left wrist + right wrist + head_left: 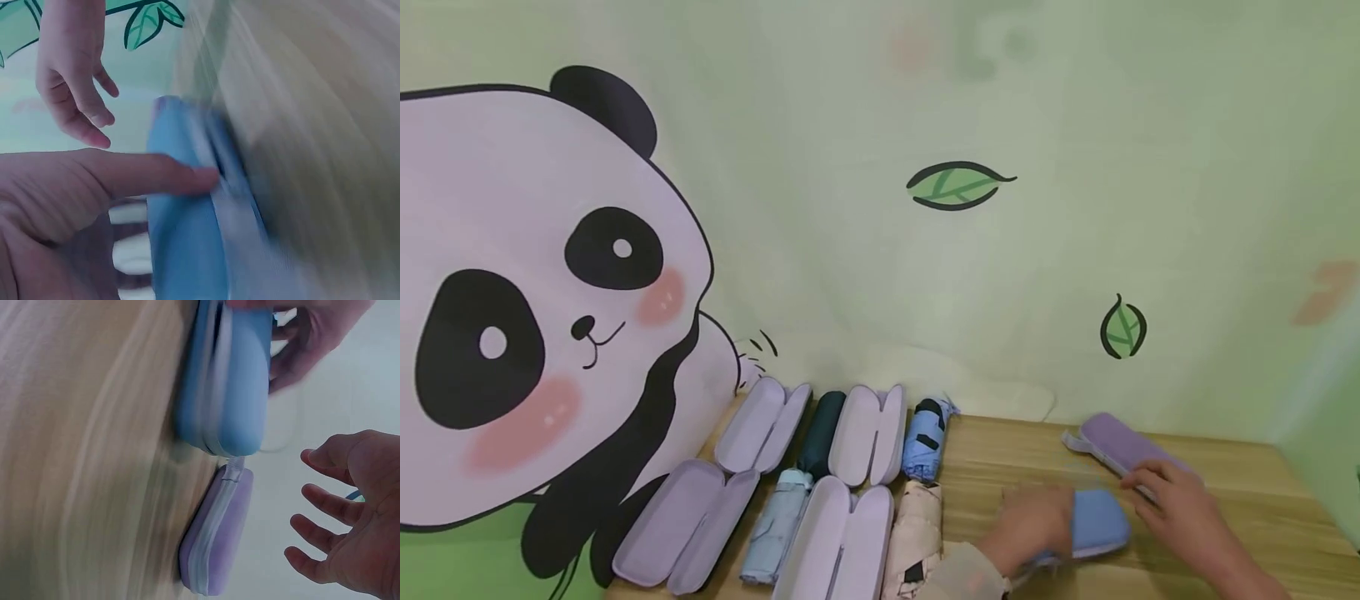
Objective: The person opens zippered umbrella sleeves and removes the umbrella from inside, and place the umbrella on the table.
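Observation:
A blue zippered case (1097,521) lies on its long side near the table's right half, blurred by motion in the left wrist view. My left hand (1033,525) grips it, the thumb (181,178) across the zipper side and the other fingers behind. My right hand (356,519) is held just beyond the case with its fingers loosely bent, touching nothing. A closed purple case (219,537) with a pale zipper band and strap lies farther back, close to the right hand; in the head view the right fingers overlap its near edge.
On the left stand several open pale lilac cases (681,521) in two rows. Between them lie rolled umbrellas: dark green (822,433), light blue (777,525), blue with black patches (927,437) and beige (916,529). A panda-printed backdrop (962,292) rises behind the wooden table (1000,446).

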The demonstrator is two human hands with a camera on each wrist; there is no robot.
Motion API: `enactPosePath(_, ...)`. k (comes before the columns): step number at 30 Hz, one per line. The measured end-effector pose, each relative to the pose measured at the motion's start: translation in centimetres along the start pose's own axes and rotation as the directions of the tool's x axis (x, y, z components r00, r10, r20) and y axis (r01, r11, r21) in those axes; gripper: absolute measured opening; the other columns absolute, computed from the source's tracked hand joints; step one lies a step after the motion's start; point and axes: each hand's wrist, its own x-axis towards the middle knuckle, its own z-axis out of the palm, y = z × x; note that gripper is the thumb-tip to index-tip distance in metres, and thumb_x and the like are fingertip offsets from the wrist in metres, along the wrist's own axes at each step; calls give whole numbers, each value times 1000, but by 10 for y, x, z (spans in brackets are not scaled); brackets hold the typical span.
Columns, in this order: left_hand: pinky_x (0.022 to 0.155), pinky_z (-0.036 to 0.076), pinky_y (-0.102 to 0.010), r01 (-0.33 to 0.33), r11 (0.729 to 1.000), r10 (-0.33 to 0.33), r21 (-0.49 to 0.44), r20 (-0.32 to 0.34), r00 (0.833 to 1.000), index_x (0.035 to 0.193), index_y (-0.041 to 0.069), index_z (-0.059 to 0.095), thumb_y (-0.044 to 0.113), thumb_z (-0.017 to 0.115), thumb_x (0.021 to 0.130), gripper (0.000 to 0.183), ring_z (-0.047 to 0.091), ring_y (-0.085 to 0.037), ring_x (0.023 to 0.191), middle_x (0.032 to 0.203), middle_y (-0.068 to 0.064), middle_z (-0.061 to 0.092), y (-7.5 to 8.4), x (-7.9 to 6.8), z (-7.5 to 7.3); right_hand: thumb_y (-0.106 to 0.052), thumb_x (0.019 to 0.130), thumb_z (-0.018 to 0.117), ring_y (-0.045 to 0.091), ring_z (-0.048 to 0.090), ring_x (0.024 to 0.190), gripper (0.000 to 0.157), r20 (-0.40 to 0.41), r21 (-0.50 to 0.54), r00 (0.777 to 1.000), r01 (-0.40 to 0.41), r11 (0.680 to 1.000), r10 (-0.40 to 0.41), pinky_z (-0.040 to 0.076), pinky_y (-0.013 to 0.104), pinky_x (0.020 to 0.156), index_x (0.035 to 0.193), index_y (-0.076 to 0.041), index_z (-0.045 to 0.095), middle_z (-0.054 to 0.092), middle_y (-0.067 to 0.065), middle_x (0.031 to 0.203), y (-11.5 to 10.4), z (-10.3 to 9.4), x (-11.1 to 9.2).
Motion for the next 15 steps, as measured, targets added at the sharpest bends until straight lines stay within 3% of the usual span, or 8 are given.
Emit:
enactPosePath(2,104,42,-47,-139,986,138,88,16,990,135,49,56,32,87,81,65,56,-12,123,131,26,59,-4,-1,-4,2,73,85,36,65,87,24,-27,-2,1000,13,1000,-13,51,53,70,87,-14,73,66,10,98,0,-1,2)
enactPosePath(4,112,34,-51,-257,953,255,163,29,966,139,59,47,29,80,89,67,45,-8,137,141,32,50,-6,-3,-6,1,75,84,36,65,89,23,-10,-8,1000,-1,1000,1,51,53,70,88,-14,73,66,11,100,0,-3,2)
enactPosePath(7,116,26,-57,-350,908,351,230,39,936,135,63,47,27,71,96,59,29,-9,148,144,35,44,-9,-10,-5,-2,80,81,36,65,91,18,78,-1,996,-38,999,38,52,47,67,93,-14,74,66,13,105,-3,-4,0)
enactPosePath(9,115,27,-59,-367,897,375,245,15,927,132,61,50,28,68,98,51,27,-9,149,145,34,43,-10,-15,-2,-4,84,79,37,66,94,15,130,7,989,-70,998,68,53,45,66,96,-13,74,66,14,108,-5,-3,-1)
enactPosePath(11,114,29,-60,-363,906,373,218,-6,928,132,58,53,35,63,102,39,27,-12,149,147,31,42,-9,-21,3,-5,87,77,39,65,95,13,168,25,981,-98,995,93,53,46,68,97,-12,74,65,17,111,-6,-1,0)
enactPosePath(13,112,31,-62,-339,929,341,149,9,940,134,57,53,47,57,102,34,25,-17,151,152,28,38,-6,-26,9,-5,87,77,40,65,96,13,179,38,979,-105,994,97,54,50,71,98,-11,74,65,18,111,-8,1,0)
enactPosePath(15,110,34,-63,-307,945,303,111,52,952,141,57,47,60,52,100,42,21,-23,152,157,24,31,-3,-29,18,-5,87,77,42,65,97,13,191,55,976,-117,992,104,54,52,73,99,-11,74,64,19,112,-11,3,0)
